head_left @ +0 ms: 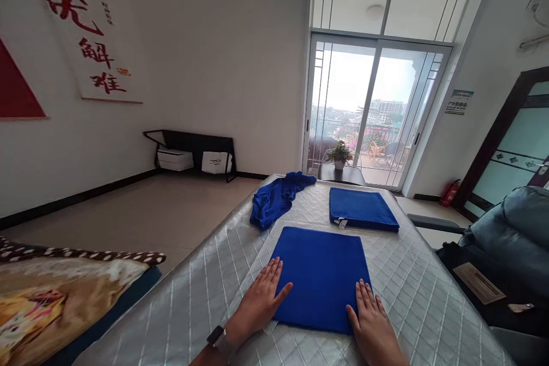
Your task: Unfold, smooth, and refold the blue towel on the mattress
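Note:
A flat, square-folded blue cloth (321,280) lies on the quilted silver mattress (206,297) in front of me. My left hand (263,291) rests on its left edge, fingers stretched out and thumb apart. At the lower right edge of the same cloth lies my right hand (371,317), also flat with its thumb spread. Farther back on the right is a second folded blue cloth (362,207), thicker, with white tags at its near edge. A crumpled blue cloth (277,200) sits back left, apart from both hands.
A bed with a patterned blanket (77,291) stands at lower left. To the right is a dark padded chair (510,240) with a brown card on it. A potted plant (339,154) is beyond the mattress, before the sliding glass door (364,108). A black rack (197,151) stands against the wall.

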A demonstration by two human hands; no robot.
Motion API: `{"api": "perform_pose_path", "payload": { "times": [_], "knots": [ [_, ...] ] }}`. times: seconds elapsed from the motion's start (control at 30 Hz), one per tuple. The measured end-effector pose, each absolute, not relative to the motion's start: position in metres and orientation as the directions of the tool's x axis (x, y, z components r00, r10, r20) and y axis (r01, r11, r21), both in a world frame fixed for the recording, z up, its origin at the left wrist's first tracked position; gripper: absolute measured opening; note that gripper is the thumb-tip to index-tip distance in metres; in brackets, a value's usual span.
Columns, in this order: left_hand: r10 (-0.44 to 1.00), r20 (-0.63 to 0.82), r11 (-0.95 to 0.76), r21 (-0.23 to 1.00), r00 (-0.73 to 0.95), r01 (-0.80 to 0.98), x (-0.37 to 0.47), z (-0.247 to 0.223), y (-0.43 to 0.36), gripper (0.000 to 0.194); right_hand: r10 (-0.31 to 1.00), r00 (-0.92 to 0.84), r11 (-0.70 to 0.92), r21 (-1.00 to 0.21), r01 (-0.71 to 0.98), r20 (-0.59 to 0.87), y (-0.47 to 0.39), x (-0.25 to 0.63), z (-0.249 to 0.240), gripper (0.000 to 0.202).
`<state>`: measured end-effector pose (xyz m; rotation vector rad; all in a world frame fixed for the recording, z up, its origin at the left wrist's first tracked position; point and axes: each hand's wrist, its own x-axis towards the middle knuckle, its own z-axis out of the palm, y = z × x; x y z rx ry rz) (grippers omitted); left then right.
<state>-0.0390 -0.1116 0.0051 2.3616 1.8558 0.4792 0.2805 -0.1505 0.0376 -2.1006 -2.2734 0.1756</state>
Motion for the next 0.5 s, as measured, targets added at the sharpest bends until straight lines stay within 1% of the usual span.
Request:
{"api": "perform_pose_path", "payload": {
  "times": [0.13, 0.37, 0.43, 0.5],
  "knots": [
    [0.963, 0.182, -0.246, 0.272, 0.201, 0.930, -0.038, 0.008, -0.112, 0.075, 0.996, -0.063, 0.055, -0.120, 0.991, -0.058, -0.161, 0.277, 0.042, 0.069],
    [0.946, 0.259, -0.251, 0.212, 0.193, 0.944, -0.030, 0.016, -0.116, 0.068, 0.994, -0.085, 0.070, -0.184, 0.980, -0.074, -0.159, 0.283, 0.040, 0.069],
    [0.920, 0.282, -0.328, 0.178, 0.271, 0.928, -0.013, 0.017, -0.124, 0.065, 0.994, -0.083, 0.068, -0.202, 0.977, -0.067, -0.159, 0.284, 0.037, 0.068],
    [0.864, 0.303, -0.456, 0.131, 0.403, 0.880, 0.013, 0.016, -0.134, 0.062, 0.996, -0.076, 0.062, -0.217, 0.974, -0.056, -0.159, 0.284, 0.035, 0.069]
  ]
}}
